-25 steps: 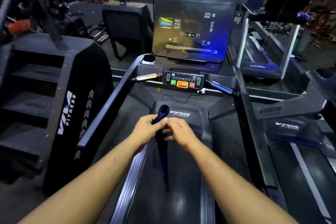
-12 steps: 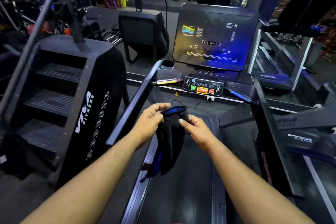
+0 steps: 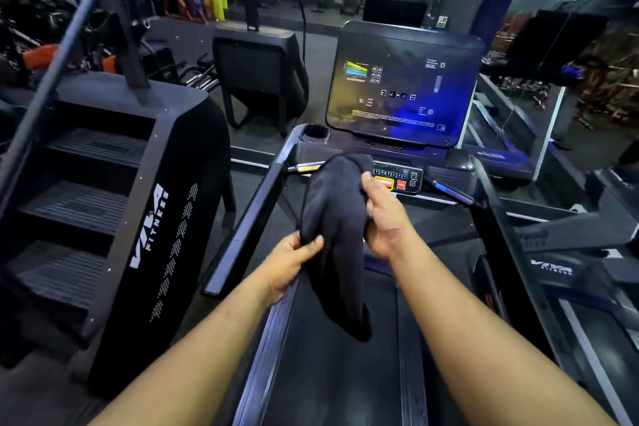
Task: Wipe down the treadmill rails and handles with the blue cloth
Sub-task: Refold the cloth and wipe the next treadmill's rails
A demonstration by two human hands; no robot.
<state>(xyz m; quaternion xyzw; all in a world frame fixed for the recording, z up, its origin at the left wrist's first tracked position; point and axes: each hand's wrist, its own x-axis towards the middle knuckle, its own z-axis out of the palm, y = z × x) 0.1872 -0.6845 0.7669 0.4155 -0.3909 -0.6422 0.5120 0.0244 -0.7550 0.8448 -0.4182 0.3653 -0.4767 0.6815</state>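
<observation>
Cloth (image 3: 333,239): held up over the treadmill belt (image 3: 332,373), below the console (image 3: 397,180); looks dark here.
Left hand (image 3: 288,261): fingers pinch its lower left edge.
Right hand (image 3: 383,218): fingers grasp its right side.
Change: bunched strip a second ago, now opened and lifted.
Meaning: probably readied for wiping; left rail (image 3: 249,218) and right rail (image 3: 501,235) not yet touched.

Open air lies over the treadmill belt (image 3: 332,384), flanked by the left rail (image 3: 249,221) and right rail (image 3: 501,228). Ahead, the console screen (image 3: 401,86) and button panel (image 3: 401,180) block the way; the stair climber (image 3: 114,204) crowds the left side
</observation>
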